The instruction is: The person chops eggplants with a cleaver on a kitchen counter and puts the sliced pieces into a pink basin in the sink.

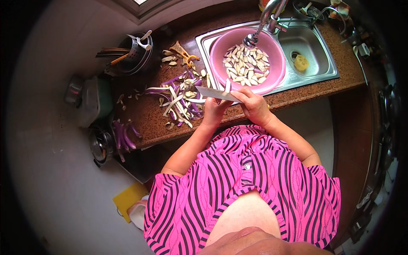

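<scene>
My right hand grips a knife, its broad metal blade pointing left over the counter edge by the sink. My left hand is closed around a pale peeled eggplant piece that sticks up behind the blade; the fingers are partly hidden by it. Just beyond both hands, a pink plastic basin rests on the left sink bowl, with many cut eggplant pieces inside. Left of my hands lies a heap of purple and white eggplant peelings. An orange-handled peeler lies behind the heap.
A chrome faucet hangs over the basin. The right sink bowl holds a yellow sponge. Whole purple eggplants lie at the counter's left end. Dark nested bowls with chopsticks stand at the back left.
</scene>
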`<state>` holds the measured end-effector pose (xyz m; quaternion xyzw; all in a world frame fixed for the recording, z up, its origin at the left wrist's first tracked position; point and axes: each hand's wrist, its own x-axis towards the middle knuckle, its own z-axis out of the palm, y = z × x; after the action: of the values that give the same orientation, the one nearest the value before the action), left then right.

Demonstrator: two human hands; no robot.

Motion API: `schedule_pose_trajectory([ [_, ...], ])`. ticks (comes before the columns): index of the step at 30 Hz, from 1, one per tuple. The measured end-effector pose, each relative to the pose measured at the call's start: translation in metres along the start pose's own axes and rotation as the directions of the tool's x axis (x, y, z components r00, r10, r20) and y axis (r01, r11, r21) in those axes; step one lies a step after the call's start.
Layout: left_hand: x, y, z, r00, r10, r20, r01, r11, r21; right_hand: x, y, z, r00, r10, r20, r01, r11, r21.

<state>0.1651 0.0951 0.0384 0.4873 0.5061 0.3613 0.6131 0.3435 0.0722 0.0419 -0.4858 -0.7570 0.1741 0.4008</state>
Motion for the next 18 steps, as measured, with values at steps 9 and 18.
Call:
schedule_pose_trajectory([
  [9,-0.008,-0.016,0.009,0.989,0.12,-0.088,-0.134,0.978,-0.163,-0.019,0.026,0.017,1.0,-0.009,-0.016,0.006,0.974,-0.226],
  [18,0.019,-0.028,-0.006,0.997,0.008,0.083,0.016,0.957,-0.291,-0.029,0.062,-0.021,0.935,0.354,0.035,-0.354,0.935,-0.017],
])
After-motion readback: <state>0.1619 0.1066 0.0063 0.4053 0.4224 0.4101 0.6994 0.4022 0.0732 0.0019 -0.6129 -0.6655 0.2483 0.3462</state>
